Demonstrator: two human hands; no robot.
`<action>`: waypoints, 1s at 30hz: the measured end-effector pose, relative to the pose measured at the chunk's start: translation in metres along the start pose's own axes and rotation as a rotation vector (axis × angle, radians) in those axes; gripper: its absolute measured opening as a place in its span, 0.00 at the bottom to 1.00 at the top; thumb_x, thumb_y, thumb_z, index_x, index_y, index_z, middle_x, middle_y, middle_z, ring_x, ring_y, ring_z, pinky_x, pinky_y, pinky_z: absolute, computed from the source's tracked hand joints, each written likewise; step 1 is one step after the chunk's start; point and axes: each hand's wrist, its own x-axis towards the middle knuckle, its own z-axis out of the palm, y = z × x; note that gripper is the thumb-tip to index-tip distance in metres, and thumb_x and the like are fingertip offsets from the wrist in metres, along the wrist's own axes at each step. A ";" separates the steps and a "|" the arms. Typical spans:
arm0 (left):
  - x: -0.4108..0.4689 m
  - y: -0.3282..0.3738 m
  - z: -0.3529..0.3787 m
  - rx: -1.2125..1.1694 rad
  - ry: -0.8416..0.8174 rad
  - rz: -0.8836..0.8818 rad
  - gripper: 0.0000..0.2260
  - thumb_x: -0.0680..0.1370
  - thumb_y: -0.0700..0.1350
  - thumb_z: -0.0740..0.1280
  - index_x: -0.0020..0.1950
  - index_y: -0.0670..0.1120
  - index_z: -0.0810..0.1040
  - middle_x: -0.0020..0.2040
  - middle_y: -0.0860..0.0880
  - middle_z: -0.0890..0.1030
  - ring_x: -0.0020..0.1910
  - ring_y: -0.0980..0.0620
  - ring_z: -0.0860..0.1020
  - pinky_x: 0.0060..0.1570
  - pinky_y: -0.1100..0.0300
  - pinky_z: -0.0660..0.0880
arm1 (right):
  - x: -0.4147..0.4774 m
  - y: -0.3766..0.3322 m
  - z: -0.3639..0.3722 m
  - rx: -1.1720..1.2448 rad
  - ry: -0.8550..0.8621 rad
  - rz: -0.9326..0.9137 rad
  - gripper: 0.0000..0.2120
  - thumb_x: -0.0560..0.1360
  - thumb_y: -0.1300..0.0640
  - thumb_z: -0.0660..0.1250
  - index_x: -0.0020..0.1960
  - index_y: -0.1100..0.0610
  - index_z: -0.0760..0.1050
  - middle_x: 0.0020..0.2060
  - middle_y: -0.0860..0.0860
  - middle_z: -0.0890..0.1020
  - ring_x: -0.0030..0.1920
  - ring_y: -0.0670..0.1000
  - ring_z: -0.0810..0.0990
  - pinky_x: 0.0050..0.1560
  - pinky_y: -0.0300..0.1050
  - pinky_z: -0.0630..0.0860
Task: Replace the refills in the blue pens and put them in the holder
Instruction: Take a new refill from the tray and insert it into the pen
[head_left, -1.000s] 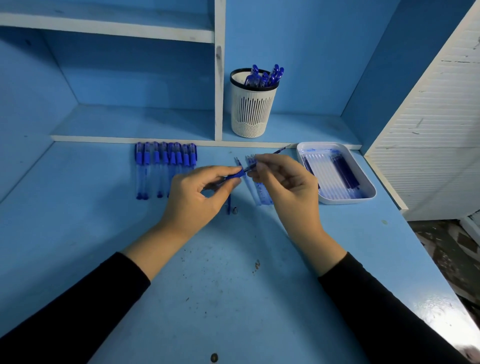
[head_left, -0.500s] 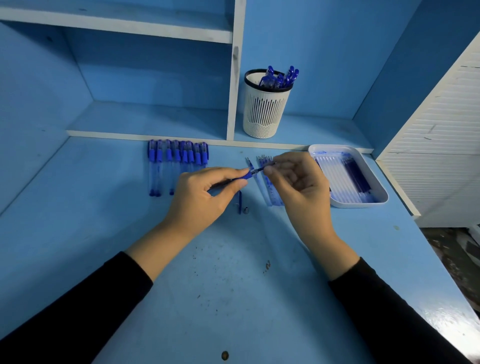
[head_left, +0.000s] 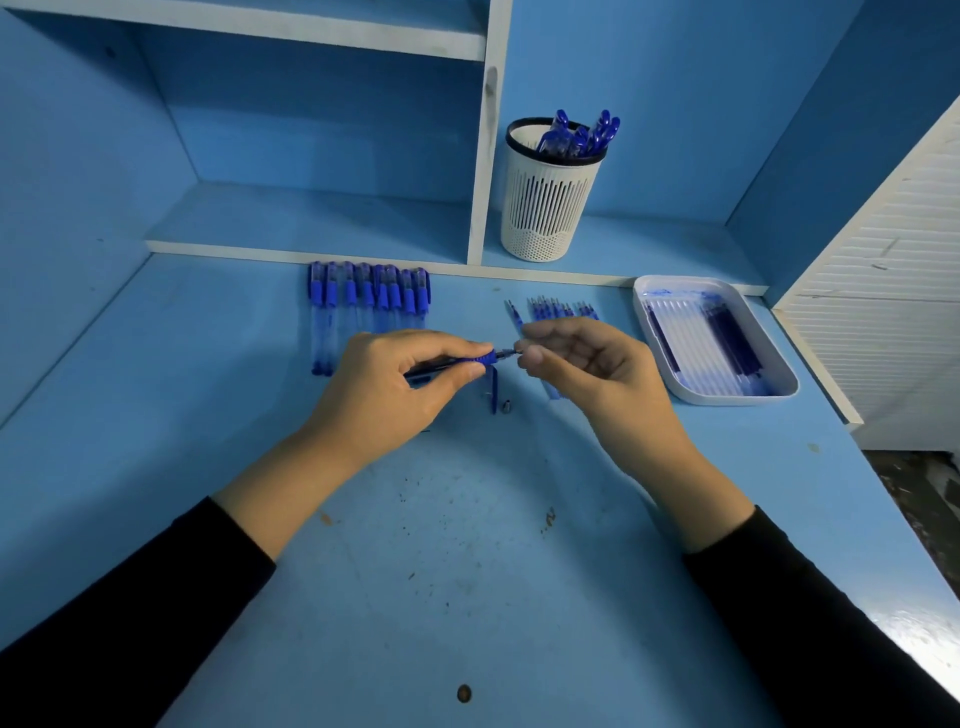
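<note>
1. Head view: your left hand (head_left: 395, 395) curls thumb and forefinger round the pen (head_left: 480, 359) at its blue grip. It is held level above the desk (head_left: 467, 571), I judge to keep the barrel from turning.
2. Your right hand (head_left: 597, 379) pinches the refill (head_left: 505, 354) with thumb and forefinger, probably to push it in.
3. The holder (head_left: 550, 208) stands behind on the shelf (head_left: 649, 249), in reach.

A study nook: blue desk (head_left: 467, 597), shelf cubbies (head_left: 311, 218) (white-edged), pen holder (head_left: 545, 208).
</note>
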 end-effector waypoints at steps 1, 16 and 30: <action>0.000 0.000 -0.002 -0.012 0.000 -0.013 0.10 0.73 0.37 0.75 0.53 0.45 0.85 0.49 0.56 0.84 0.48 0.62 0.83 0.53 0.67 0.78 | -0.001 0.000 -0.001 0.006 0.001 0.028 0.07 0.74 0.62 0.71 0.52 0.58 0.81 0.45 0.52 0.86 0.45 0.48 0.83 0.51 0.39 0.78; -0.009 -0.004 -0.015 -0.076 -0.066 -0.134 0.10 0.73 0.38 0.75 0.52 0.49 0.84 0.46 0.61 0.84 0.46 0.62 0.83 0.52 0.68 0.77 | -0.008 0.016 0.002 -0.446 -0.023 -0.115 0.06 0.73 0.66 0.71 0.45 0.56 0.82 0.36 0.46 0.82 0.36 0.41 0.79 0.41 0.30 0.73; -0.011 0.001 -0.012 -0.064 -0.105 -0.106 0.11 0.72 0.38 0.75 0.52 0.47 0.84 0.47 0.58 0.84 0.45 0.63 0.83 0.50 0.70 0.76 | -0.011 0.009 0.010 -0.070 -0.037 -0.046 0.04 0.72 0.69 0.71 0.46 0.63 0.80 0.39 0.55 0.85 0.40 0.48 0.82 0.44 0.37 0.77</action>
